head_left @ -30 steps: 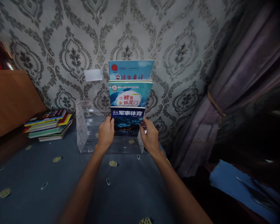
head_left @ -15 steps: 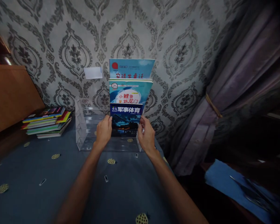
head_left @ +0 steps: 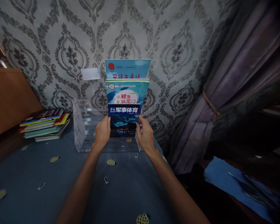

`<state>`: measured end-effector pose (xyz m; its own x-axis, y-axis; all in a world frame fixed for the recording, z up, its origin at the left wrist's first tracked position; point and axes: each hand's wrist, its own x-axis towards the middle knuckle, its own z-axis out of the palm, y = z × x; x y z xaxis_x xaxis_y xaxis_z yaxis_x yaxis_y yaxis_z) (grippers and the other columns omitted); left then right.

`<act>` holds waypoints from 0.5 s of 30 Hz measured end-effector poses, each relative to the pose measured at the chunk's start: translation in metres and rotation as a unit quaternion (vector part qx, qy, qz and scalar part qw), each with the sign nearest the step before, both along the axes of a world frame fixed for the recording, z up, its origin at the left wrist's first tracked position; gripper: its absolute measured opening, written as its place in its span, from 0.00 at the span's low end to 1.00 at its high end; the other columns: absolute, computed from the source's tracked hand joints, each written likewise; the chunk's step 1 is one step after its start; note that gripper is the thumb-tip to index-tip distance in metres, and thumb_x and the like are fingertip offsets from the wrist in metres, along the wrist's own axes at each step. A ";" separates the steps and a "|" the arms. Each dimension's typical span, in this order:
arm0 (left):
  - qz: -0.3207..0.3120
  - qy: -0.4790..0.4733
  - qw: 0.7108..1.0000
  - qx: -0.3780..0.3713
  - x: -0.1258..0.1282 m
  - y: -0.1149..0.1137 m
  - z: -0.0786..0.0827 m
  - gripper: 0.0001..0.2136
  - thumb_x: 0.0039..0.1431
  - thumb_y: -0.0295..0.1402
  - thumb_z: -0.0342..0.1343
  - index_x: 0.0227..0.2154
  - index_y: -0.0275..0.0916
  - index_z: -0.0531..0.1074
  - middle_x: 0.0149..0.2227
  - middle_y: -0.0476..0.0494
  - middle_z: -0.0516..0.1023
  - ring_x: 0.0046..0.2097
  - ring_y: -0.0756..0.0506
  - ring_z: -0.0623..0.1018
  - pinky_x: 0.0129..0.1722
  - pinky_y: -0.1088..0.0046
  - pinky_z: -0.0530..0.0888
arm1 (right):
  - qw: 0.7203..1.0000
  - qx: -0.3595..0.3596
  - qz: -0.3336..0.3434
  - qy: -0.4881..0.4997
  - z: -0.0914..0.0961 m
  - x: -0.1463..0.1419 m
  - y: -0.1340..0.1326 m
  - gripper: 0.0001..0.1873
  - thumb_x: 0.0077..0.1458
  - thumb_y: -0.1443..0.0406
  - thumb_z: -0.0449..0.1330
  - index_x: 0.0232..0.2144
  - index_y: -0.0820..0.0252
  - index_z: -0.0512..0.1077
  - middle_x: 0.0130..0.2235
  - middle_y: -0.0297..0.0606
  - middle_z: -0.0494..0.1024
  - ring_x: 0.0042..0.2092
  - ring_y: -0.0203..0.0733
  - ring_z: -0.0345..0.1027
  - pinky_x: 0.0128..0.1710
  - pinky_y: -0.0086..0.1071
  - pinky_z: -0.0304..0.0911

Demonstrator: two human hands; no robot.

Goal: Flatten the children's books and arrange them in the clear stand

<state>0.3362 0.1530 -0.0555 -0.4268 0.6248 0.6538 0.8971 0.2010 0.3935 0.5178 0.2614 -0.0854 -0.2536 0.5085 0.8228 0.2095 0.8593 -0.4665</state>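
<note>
A dark blue book [head_left: 124, 119] with white Chinese lettering stands in a clear stepped display rack [head_left: 80, 132]. My left hand [head_left: 102, 132] grips its left edge, and my right hand [head_left: 145, 132] grips its right edge, fingers partly behind the cover. Directly behind it rises a teal book [head_left: 128, 91] with a white round patch and red lettering. Farthest back and highest, a light blue book [head_left: 128, 68] shows a red spot near its top left corner. The lower parts of both rear books are covered by the ones in front.
To the left lies a stack of books [head_left: 46, 124] beside a brown wooden panel [head_left: 11, 99]. A patterned dark blue cloth [head_left: 60, 186] covers the table. A tied purple curtain [head_left: 200, 130] hangs at right, above a light blue cloth [head_left: 224, 180] bearing dark, thin objects.
The view has shifted slightly, so everything appears a little further left. Both hands keep their hold on the dark blue book, which shows hardly any movement in the rack.
</note>
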 end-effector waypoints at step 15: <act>-0.002 0.014 1.000 0.014 -0.001 0.000 0.000 0.18 0.75 0.36 0.35 0.33 0.41 0.67 0.35 0.39 0.78 0.37 0.41 0.78 0.37 0.67 0.67 | 1.000 -0.008 -0.022 0.009 0.001 -0.004 -0.002 0.24 0.62 0.68 0.50 0.60 0.59 0.67 0.50 0.50 0.77 0.50 0.52 0.73 0.50 0.49 0.71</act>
